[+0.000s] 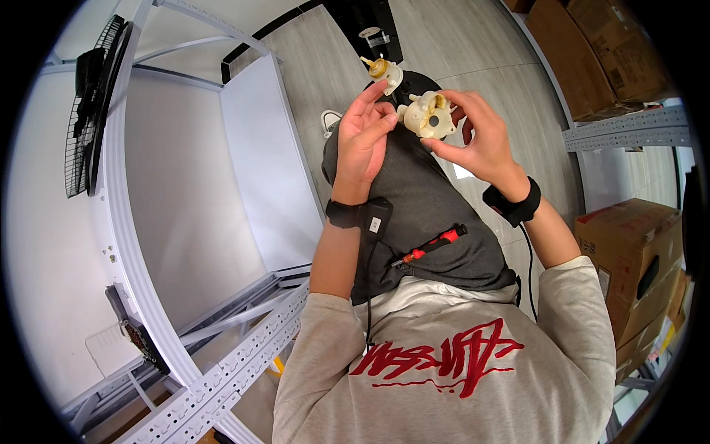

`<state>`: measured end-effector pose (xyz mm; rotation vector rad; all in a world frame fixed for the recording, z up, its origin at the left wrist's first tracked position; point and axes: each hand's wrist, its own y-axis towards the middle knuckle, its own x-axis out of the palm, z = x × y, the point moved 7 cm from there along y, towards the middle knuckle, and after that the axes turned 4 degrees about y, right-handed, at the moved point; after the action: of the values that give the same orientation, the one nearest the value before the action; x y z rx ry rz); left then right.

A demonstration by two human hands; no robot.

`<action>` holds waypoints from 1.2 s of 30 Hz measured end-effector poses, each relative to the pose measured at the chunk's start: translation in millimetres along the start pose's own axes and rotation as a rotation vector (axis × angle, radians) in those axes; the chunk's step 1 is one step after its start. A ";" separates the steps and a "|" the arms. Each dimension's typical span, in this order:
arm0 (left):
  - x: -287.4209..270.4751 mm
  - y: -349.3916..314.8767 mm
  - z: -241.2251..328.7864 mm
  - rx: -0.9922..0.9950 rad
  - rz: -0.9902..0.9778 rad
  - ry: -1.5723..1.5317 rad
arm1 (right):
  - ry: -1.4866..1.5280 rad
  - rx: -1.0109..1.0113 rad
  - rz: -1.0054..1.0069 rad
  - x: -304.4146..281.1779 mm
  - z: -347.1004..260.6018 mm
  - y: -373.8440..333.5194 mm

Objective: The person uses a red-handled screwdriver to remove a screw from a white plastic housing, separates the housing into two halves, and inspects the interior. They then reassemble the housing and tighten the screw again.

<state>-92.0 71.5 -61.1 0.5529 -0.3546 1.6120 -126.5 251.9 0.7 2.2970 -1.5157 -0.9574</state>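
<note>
My right hand grips a cream-white plastic housing between thumb and fingers. The housing has a round dark hole and yellowish grease in its cavity. My left hand is just left of it, palm partly showing, thumb closed against a curled finger; anything pinched there is hidden. Its raised index fingertip meets or overlaps a white part with a yellowish, greased gear-like top. Whether the left hand bears that part I cannot tell. A red and black screwdriver lies across my lap on grey trousers.
Beyond my hands are a black round base and a black panel with a whitish round piece. A white metal rack stands left, with a black fan grille. Cardboard boxes fill the right. Cables run from both wrist straps.
</note>
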 end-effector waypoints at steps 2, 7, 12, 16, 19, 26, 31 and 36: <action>1.6 0.3 0.0 -0.014 0.000 0.010 | 0.000 0.000 0.003 -0.3 0.1 -0.2; 10.3 -1.1 0.4 -0.064 0.023 -0.008 | -0.007 -0.008 0.022 -1.7 0.3 -0.4; 8.9 -0.2 -0.6 -0.069 0.019 0.017 | -0.041 -0.022 0.029 -1.6 2.0 -1.5; 4.2 0.8 -2.7 -0.052 0.030 0.039 | -0.067 -0.023 0.031 -2.1 3.5 -2.6; 4.4 0.7 -1.2 -0.041 0.026 0.005 | -0.061 -0.011 0.009 -1.2 5.6 -3.5; 6.1 0.7 0.5 -0.029 0.036 0.027 | -0.009 -0.066 -0.025 2.4 6.5 -7.7; 5.4 1.7 -1.4 -0.051 0.038 0.050 | -0.030 -0.091 -0.059 1.5 -10.6 -5.1; 7.4 0.7 -0.9 -0.062 0.045 0.021 | -0.027 -0.098 -0.049 0.8 -11.8 -5.9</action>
<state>-93.3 78.1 -57.7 0.4836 -0.4021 1.6435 -114.6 251.8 6.4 2.2712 -1.3965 -1.0545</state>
